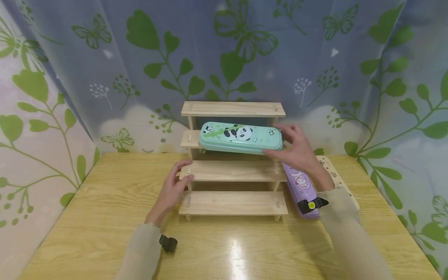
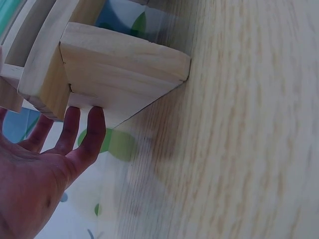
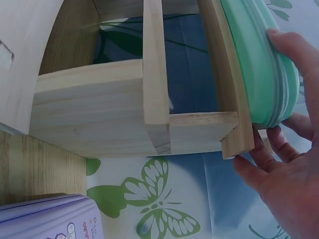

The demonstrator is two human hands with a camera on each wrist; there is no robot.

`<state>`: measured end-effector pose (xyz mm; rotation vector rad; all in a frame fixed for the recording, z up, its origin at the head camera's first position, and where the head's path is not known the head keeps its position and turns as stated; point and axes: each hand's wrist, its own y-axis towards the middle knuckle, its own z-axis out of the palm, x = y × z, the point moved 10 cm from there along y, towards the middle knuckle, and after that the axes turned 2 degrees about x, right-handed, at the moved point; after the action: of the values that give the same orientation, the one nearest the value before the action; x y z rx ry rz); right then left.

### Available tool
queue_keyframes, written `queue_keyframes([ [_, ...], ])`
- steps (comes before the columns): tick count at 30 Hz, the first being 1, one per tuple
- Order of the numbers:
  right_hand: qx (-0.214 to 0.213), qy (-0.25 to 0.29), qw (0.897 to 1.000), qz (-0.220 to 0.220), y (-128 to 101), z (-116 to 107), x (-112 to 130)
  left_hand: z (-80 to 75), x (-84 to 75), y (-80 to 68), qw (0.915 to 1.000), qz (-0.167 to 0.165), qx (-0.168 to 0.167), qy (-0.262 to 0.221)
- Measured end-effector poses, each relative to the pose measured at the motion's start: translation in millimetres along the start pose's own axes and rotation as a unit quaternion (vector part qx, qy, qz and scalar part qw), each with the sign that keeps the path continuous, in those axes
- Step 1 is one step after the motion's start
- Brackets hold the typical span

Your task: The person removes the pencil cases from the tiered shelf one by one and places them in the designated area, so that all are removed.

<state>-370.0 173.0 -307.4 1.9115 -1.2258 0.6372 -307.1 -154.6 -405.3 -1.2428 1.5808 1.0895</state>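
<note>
- The left hand (image 1: pixel 174 189) rests on the counter (image 1: pixel 105 217), its straight fingers (image 2: pixel 92 130) pressed against the left end of the tiered wooden shelf (image 1: pixel 233 171). This grip is apart and relaxed, bracing the frame rather than clasping anything.
- Just to the right of that hand the four-step shelf rises step by step towards the curtain (image 1: pixel 140 58) printed with leaves and butterflies. It reads as light, stiff timber that could slide on the glossy counter, so a steadying palm at its side suits it.
- Further right, the mint green panda pencil case (image 1: pixel 240 137) lies lengthwise along the third step from the front, its left end free and its right end inside the other grip.
- The right hand (image 1: pixel 297 149) is clamped on that right end, thumb behind and fingers (image 3: pixel 294 55) curled over the zipped edge, as the right wrist view shows.
- In my judgement the case is light, with a fairly rigid shell and a smooth, slightly slippery skin. It is long, so held by one end it will tend to dip at the far end; a hold nearer the middle, across the narrow width, would be steadier.
- Below and right of the right wrist a purple pencil case (image 1: pixel 301 186) lies on the counter beside the shelf, partly over a pale wooden board (image 1: pixel 330 165).
</note>
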Motion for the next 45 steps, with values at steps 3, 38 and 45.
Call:
queue_keyframes([
  [3,-0.009,0.0,1.0,-0.023,-1.5,-0.2,4.9,-0.4,-0.6,-0.3,1.0,0.002,0.0,0.0],
  [38,-0.156,-0.037,0.98,-0.118,-78.8,-48.8,39.2,1.5,2.5,-0.9,1.0,0.009,0.002,-0.003],
  [45,-0.184,0.007,0.975,-0.126,-88.5,-68.6,6.0,1.4,4.5,0.8,0.9999,0.009,0.006,-0.013],
])
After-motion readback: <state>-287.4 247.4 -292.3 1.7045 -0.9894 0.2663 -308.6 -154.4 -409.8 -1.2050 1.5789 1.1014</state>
